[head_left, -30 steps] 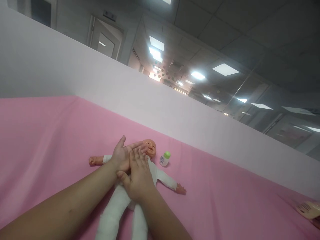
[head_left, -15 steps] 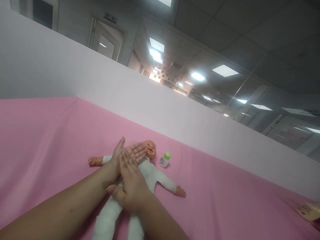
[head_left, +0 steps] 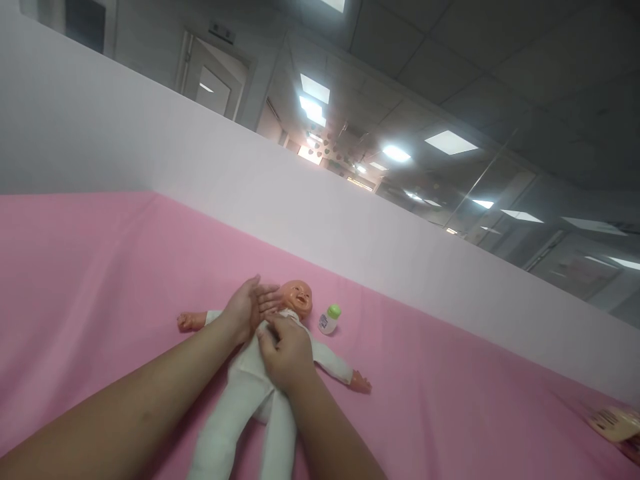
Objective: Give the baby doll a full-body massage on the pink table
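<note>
A baby doll [head_left: 296, 297] in a white suit lies on its back on the pink cloth [head_left: 100, 267], arms spread. My left hand [head_left: 247, 308] rests at the doll's shoulder and neck, fingers stretched toward its cheek, holding nothing. On the doll's chest, just below the chin, lies my right hand [head_left: 285, 353]. Its fingers are curled and pinched together on the white fabric. My two hands touch each other over the upper chest. The doll's legs [head_left: 225, 427] run down toward me.
A small white bottle with a green cap [head_left: 329, 319] stands right of the doll's head. A pale comb [head_left: 614, 423] lies at the far right edge. A white partition wall [head_left: 350, 220] borders the pink surface behind.
My right hand slid off my left palm and curled its fingers down onto the doll's chest. My left hand dropped lower beside the doll's head. The doll barely shifted.
</note>
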`<state>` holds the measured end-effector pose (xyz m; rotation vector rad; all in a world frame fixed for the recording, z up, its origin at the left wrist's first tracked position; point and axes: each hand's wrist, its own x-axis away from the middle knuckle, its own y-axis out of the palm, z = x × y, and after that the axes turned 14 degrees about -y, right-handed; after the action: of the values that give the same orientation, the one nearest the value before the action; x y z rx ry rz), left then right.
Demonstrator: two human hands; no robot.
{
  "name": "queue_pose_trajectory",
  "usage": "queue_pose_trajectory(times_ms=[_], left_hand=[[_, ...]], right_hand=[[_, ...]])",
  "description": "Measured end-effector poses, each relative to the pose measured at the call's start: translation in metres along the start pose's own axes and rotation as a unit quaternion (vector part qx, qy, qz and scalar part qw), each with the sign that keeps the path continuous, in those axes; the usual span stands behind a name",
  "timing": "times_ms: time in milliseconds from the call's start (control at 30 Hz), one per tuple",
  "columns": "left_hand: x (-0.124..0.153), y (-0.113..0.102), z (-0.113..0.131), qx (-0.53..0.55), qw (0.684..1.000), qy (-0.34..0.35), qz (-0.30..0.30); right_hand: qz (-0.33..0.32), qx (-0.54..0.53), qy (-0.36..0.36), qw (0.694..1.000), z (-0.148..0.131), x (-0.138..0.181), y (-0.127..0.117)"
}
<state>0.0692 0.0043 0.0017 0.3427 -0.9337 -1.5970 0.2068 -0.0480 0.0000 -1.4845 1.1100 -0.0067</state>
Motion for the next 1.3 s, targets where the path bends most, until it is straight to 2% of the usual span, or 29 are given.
queue_pose_trajectory(times_ms=[67,100,167,267,367,467,567,633,700,800,933,1133,1200,1300], left_hand=[[-0.008,-0.006,-0.011,-0.128,0.988,0.056,0.060],[-0.011,-0.009,-0.017,-0.198,0.973,0.091,0.070],[-0.015,-0.015,-0.026,-0.313,0.937,0.139,0.061],[-0.015,-0.021,-0.034,-0.392,0.900,0.178,0.067],[-0.014,-0.024,-0.037,-0.446,0.863,0.222,0.086],[-0.014,-0.028,-0.036,-0.501,0.822,0.257,0.079],[-0.014,-0.033,-0.029,-0.541,0.798,0.256,0.070],[-0.015,-0.037,-0.024,-0.547,0.796,0.249,0.078],[-0.016,-0.039,-0.020,-0.530,0.807,0.242,0.099],[-0.017,-0.040,-0.018,-0.507,0.824,0.221,0.121],[-0.016,-0.038,-0.017,-0.552,0.800,0.192,0.138],[-0.014,-0.041,-0.015,-0.610,0.756,0.200,0.127],[-0.013,-0.041,-0.015,-0.598,0.764,0.211,0.125],[-0.005,-0.036,-0.014,-0.547,0.802,0.218,0.102]], right_hand=[[0.042,-0.028,0.016,0.999,0.003,0.002,0.003],[0.063,-0.034,0.020,0.997,0.004,0.004,0.004],[0.096,-0.035,0.019,0.995,0.006,0.009,0.005],[0.099,-0.040,-0.007,0.994,0.006,0.023,0.005],[0.058,-0.061,-0.085,0.993,-0.001,0.042,-0.001],[-0.021,-0.076,-0.175,0.981,-0.014,0.058,-0.011],[-0.097,-0.099,-0.198,0.970,-0.028,0.064,-0.019],[-0.144,-0.109,-0.199,0.963,-0.033,0.062,-0.023],[-0.179,-0.101,-0.196,0.959,-0.035,0.059,-0.024],[-0.199,-0.074,-0.184,0.960,-0.033,0.055,-0.022],[-0.214,-0.048,-0.156,0.963,-0.019,0.050,-0.023],[-0.210,-0.027,-0.042,0.976,0.019,0.042,-0.035],[-0.195,-0.033,-0.012,0.980,0.031,0.041,-0.035],[-0.132,-0.039,0.018,0.990,0.044,0.041,-0.030]])
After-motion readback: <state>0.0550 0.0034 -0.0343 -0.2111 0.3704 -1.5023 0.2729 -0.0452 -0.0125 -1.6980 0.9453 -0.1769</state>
